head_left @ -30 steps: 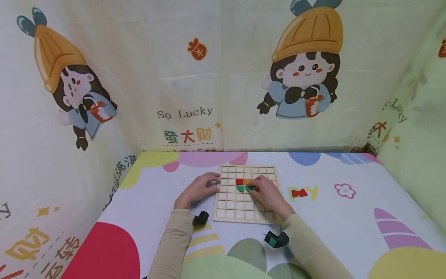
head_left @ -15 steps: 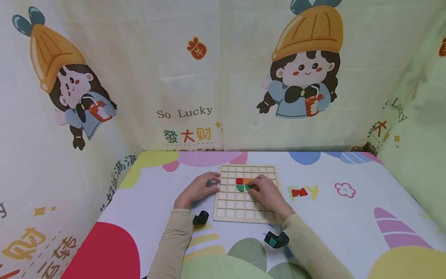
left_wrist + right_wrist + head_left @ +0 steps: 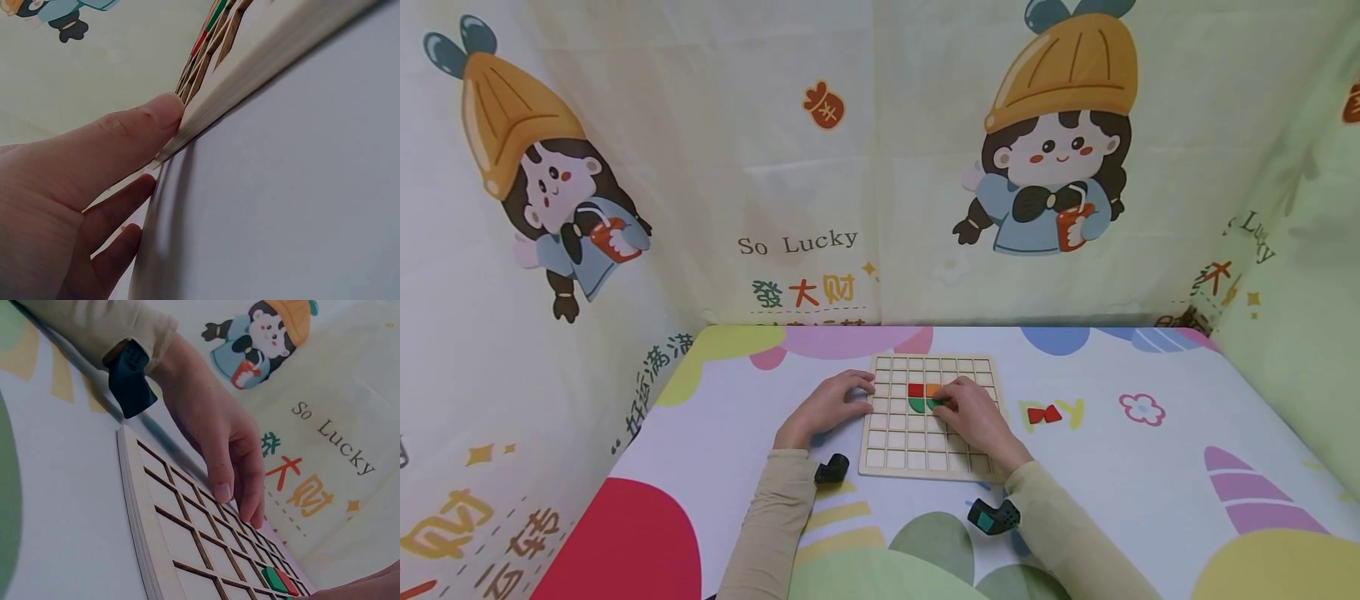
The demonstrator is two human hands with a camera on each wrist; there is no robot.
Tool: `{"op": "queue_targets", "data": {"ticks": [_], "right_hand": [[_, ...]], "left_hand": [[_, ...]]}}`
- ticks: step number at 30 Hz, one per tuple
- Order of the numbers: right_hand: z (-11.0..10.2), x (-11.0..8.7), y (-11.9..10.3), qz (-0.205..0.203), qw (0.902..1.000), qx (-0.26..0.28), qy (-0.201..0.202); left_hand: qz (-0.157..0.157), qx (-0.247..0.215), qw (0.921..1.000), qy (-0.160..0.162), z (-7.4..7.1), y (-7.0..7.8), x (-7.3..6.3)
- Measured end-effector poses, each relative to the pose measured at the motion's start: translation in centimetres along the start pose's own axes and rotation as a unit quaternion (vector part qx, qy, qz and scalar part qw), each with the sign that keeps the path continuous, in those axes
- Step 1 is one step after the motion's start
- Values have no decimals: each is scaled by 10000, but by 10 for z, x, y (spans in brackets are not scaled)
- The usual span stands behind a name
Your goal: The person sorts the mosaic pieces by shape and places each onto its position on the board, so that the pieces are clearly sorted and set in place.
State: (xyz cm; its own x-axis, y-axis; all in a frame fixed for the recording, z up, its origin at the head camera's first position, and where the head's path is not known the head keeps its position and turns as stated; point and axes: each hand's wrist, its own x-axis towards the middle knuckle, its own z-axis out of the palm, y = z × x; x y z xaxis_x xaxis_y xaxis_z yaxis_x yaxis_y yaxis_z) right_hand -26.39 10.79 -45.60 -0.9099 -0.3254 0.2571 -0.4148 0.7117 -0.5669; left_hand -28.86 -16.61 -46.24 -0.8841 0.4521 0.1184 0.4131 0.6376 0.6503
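A wooden grid board (image 3: 897, 437) lies on the table, and its thick edge (image 3: 250, 84) fills the upper left wrist view. At its left side my left hand (image 3: 827, 408) rests the thumb against the edge, fingers loosely extended. My right hand (image 3: 981, 417) reaches over the board's right part and pinches a green rounded piece (image 3: 933, 404) with thumb and fingertips, partly covering it. Beside that sit a red square (image 3: 916, 390), an orange square (image 3: 932, 389) and another green rounded piece (image 3: 917, 405). The right wrist view catches only a little of my right hand (image 3: 369, 589).
Two loose red pieces, one (image 3: 1036, 416) and another (image 3: 1052, 413), lie right of the board. A black wrist camera (image 3: 832, 469) is on the left sleeve, a second (image 3: 995, 517) on the right. A printed cloth wall (image 3: 925, 292) stands behind the patterned table.
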Motion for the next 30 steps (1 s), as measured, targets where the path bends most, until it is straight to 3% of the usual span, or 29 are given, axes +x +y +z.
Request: {"op": "queue_targets", "data": {"ticks": [20,30], "right_hand": [[1,0,-2,274,9996,-78,-58],[-12,-5,1,272,9996,81,-79]], "left_hand": [[-6,49,10000,-39,-1,3,-1],[-25,21,10000,-31,-1,3,-2]]}}
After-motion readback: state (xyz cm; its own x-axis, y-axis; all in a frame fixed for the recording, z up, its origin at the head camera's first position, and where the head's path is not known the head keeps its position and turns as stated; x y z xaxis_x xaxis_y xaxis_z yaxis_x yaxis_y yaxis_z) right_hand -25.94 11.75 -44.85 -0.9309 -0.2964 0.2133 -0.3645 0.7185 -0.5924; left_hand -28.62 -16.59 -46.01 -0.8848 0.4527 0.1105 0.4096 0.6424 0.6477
